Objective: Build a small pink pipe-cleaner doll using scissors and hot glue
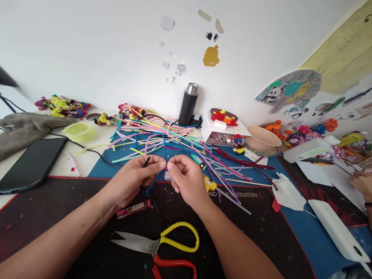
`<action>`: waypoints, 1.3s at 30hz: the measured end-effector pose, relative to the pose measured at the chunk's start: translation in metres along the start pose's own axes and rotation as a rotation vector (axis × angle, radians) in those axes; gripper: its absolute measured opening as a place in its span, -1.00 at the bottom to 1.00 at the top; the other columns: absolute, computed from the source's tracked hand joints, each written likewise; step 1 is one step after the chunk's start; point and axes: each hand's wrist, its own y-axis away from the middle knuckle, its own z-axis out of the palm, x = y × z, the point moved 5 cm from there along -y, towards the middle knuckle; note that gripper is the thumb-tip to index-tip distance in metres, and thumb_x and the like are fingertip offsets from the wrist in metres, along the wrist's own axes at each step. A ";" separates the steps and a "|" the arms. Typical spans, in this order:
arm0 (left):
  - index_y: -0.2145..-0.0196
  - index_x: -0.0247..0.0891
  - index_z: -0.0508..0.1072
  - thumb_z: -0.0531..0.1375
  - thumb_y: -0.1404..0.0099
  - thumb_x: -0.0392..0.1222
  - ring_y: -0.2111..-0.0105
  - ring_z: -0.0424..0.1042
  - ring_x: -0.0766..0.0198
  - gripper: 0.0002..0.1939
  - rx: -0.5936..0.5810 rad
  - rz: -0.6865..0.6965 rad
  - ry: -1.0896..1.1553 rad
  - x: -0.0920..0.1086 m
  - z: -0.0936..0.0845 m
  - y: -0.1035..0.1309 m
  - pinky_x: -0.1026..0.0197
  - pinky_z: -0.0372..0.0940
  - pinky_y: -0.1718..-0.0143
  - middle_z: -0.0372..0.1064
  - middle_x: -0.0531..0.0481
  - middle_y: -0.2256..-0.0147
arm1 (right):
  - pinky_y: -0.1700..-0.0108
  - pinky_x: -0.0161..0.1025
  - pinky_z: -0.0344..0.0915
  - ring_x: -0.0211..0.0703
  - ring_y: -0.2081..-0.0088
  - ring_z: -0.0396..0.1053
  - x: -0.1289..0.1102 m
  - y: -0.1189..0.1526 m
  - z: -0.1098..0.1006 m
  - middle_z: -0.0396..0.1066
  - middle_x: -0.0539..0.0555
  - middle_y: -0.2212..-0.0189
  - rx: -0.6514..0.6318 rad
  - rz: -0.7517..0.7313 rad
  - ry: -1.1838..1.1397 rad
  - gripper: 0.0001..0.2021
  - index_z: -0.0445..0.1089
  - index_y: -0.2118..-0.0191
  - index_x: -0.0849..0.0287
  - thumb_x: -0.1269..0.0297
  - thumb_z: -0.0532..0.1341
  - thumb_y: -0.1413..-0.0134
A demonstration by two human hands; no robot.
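Observation:
My left hand (139, 176) and my right hand (187, 178) meet over the far part of the black mat, fingertips close together. Between them they pinch a blue pipe cleaner (165, 152); it rises above the fingers, and a blue length hangs below the left hand. A thin black piece (147, 161) sticks up from my left fingers; its kind is unclear. Scissors (148, 245) with one yellow and one red handle lie slightly open below the hands. Nearby lies a pink-red labelled stick (133, 209). Many coloured pipe cleaners (154, 133) are spread behind the hands.
A black thermos (188, 106) stands against the wall. A phone (31, 164) and yellow-green rings (80, 132) are at left. At right are a small figure (238, 144), a bowl (264, 138), a crumpled tissue (287, 192), a white device (338, 230) and another person's hand (361, 182).

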 end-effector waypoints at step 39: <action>0.48 -0.21 0.39 0.64 0.00 0.16 0.60 -0.29 0.46 -0.42 -0.055 -0.096 0.108 0.000 -0.001 0.003 0.30 -0.21 0.61 -0.18 0.32 0.62 | 0.55 -0.31 0.08 -0.33 0.61 0.16 -0.001 0.004 -0.003 0.26 -0.15 0.58 0.028 -0.203 0.107 -0.74 0.51 0.13 0.12 0.02 0.39 -0.34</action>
